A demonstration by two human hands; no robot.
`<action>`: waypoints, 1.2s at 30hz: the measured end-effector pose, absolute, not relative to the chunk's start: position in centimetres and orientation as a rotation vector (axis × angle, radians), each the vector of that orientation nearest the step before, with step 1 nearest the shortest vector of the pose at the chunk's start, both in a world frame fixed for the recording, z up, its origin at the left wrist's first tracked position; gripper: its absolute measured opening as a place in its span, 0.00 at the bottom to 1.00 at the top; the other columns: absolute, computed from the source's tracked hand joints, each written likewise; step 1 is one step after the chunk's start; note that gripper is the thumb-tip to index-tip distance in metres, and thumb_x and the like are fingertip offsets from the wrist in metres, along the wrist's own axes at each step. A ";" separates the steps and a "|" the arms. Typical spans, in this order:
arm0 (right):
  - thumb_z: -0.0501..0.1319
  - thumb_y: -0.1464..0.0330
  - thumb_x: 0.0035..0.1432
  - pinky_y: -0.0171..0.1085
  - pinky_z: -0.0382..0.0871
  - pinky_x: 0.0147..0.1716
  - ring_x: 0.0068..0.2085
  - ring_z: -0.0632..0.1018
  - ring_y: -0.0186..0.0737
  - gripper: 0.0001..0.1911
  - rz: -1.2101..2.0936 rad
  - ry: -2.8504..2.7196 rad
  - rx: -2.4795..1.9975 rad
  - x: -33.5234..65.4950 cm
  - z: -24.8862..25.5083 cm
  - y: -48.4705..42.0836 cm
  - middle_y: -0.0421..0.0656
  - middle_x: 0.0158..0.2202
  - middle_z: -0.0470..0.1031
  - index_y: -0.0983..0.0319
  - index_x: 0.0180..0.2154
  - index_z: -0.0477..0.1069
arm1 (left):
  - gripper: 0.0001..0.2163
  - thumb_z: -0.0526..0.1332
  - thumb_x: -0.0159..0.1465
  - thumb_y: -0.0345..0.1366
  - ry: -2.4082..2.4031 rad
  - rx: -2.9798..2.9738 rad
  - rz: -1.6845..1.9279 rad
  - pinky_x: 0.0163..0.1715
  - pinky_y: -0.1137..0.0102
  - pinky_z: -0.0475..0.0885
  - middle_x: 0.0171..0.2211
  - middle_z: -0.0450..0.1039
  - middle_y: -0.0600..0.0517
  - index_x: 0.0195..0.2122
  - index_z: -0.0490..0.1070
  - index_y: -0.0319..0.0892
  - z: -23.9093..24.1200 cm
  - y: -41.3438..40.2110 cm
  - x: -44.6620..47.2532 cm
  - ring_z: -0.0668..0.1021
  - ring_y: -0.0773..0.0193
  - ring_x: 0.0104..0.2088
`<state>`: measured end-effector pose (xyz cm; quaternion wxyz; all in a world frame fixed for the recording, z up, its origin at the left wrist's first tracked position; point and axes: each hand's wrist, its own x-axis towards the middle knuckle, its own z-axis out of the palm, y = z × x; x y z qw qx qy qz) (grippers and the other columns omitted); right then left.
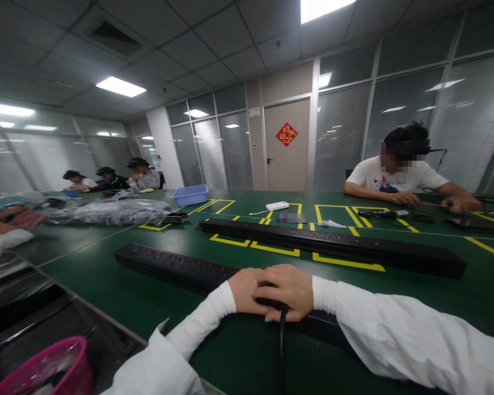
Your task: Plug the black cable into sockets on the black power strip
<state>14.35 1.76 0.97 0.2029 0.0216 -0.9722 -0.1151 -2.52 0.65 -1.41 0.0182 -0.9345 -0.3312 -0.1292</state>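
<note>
both hands meet by the near edge of the green desk (pixel 119 296). my right hand (pixel 290 288) grips the black power strip (pixel 177 267) above its cable (pixel 282 345). my left hand (pixel 243 291) rests on the strip, fingers hidden, so i cannot tell its grip.

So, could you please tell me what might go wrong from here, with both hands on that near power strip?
1. The black cable runs from under the right hand back toward the person. The white sleeve could snag it and tug the near power strip.
2. The left hand sits tight against the right on the strip, so fingers might get pinched if it shifts.
3. Swinging so long a strip could knock the far power strip just behind it.
</note>
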 end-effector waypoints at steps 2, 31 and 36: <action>0.50 0.59 0.51 0.38 0.61 0.34 0.38 0.66 0.39 0.20 -0.312 -2.722 0.067 14.3 1.1 1.8 0.48 0.39 0.63 0.63 0.43 0.61 | 0.24 0.55 0.49 0.55 -1.020 -2.897 -0.400 0.42 0.67 0.64 0.41 0.68 0.53 0.43 0.64 0.47 -1.3 0.6 -2.5 0.71 0.60 0.41; 0.51 0.60 0.50 0.39 0.61 0.34 0.37 0.66 0.39 0.20 -0.316 -2.726 0.045 14.4 1.1 1.5 0.48 0.40 0.62 0.64 0.43 0.61 | 0.25 0.54 0.49 0.56 -1.094 -2.794 -0.318 0.40 0.66 0.64 0.39 0.68 0.51 0.42 0.64 0.44 -1.3 0.0 -2.4 0.71 0.58 0.39; 0.51 0.61 0.50 0.39 0.61 0.34 0.38 0.66 0.39 0.19 -0.308 -2.739 0.042 14.4 1.2 1.4 0.48 0.39 0.63 0.63 0.43 0.61 | 0.25 0.54 0.49 0.56 -1.089 -2.787 -0.328 0.40 0.66 0.64 0.39 0.68 0.51 0.42 0.64 0.44 -1.4 0.1 -2.5 0.71 0.58 0.40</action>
